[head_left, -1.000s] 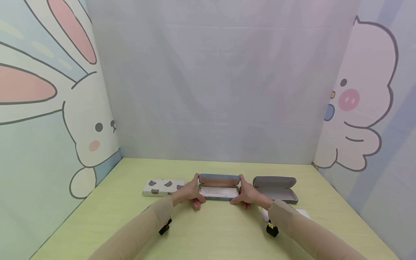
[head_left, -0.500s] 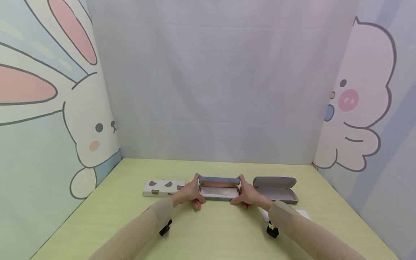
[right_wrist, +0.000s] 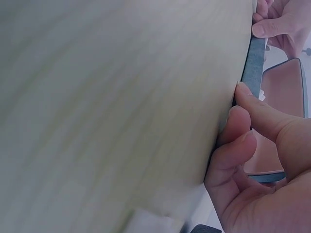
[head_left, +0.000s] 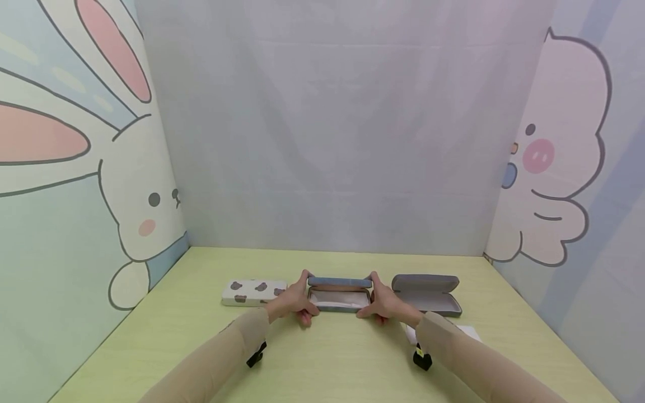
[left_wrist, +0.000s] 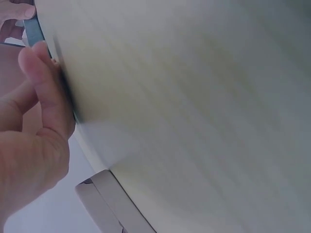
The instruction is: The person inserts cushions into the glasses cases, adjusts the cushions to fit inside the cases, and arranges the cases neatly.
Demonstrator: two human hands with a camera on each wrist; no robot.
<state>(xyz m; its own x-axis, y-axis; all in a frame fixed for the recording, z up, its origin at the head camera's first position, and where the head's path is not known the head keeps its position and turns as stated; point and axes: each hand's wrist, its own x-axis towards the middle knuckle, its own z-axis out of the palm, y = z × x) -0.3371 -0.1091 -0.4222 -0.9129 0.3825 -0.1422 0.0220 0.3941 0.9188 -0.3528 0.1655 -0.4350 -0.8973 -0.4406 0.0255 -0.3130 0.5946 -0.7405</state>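
A blue glasses case with a pinkish lining stands partly open at the middle of the table, its hinge side away from me. Something white and flat lies in its lower half. My left hand grips the case's left end, thumb at the front of the base and a finger up at the lid. At the other end, my right hand holds it the same way. In the right wrist view, the right thumb presses the front rim of the blue base, and the pinkish lid lining shows behind it.
To the left lies a closed white glasses case with brown bear spots. A grey glasses case stands open on the right. Partly under my right forearm is a white sheet or cloth. Printed curtains enclose the table.
The lid of the blue glasses case has tilted forward and down a little, narrowing the opening. Both hands stay at its ends, their upper fingers following the lid slightly.
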